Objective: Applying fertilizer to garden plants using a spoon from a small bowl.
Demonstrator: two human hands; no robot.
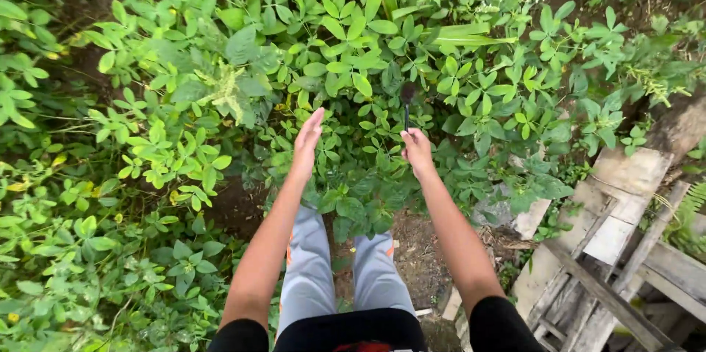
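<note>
Head view: I see both arms out over leafy plants (353, 43).
L hand (307, 139): fingers straight, together, empty.
R hand (417, 150): clamped on dark-handled tool (407, 102).

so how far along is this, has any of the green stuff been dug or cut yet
Done: nothing that shows; the plants ahead stand thick and uncut, and the only bare soil is by the feet. In hand: the right hand grips a thin dark tool pointing up over the leaves, while the left hand is open and flat, holding nothing. Left: the whole green patch. Old planks lie to the right.
</note>
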